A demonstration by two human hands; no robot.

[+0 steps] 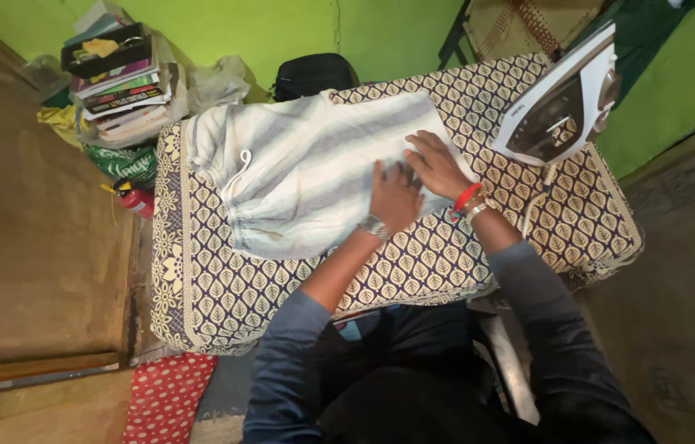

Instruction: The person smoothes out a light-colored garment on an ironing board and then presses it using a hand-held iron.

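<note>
Both hands (pixel 417 182) on striped garment (pixel 306 168), iron (pixel 565 103) beside

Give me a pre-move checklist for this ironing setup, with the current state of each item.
1. Striped garment lies flat on the patterned board cover: ok.
2. Left hand pressed flat on the garment's right end: ok.
3. Right hand flat on the garment beside the left, empty: ok.
4. Iron stands on its heel at the board's right end, apart from both hands and the garment: ok.
5. Iron cord runs down across the board near the right wrist; whether it could snag: cannot tell.
6. Iron hot or plugged in: cannot tell.
</note>
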